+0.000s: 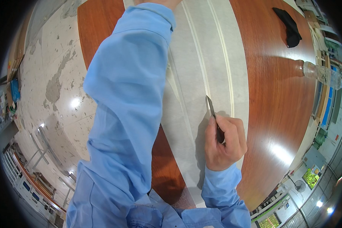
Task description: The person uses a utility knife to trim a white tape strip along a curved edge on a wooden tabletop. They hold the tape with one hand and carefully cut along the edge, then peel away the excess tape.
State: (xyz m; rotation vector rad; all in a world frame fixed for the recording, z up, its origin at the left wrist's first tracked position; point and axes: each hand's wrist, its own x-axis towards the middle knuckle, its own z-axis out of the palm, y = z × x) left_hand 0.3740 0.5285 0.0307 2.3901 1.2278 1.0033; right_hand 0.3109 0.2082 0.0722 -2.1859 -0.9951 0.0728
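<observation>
My right hand (226, 142) is closed around a slim knife (210, 105) with a dark handle. Its blade points away from me, and the tip is at a pale strip (200, 45) on a long whitish sheet (237, 64). A second pale strip (223, 41) runs along the sheet farther right. At the far edge, only a little of my left hand (159, 2) shows beyond its blue sleeve; its fingers are out of the picture. My left forearm crosses over the sheet's left side and hides part of it.
Under the sheet lies a glossy reddish-brown wooden tabletop (269, 102). A black cloth-like item (288, 28) rests at its far right, and a clear plastic bottle (323, 75) stands near the right edge. To the left is a worn, patchy floor (60, 95) with metal frames.
</observation>
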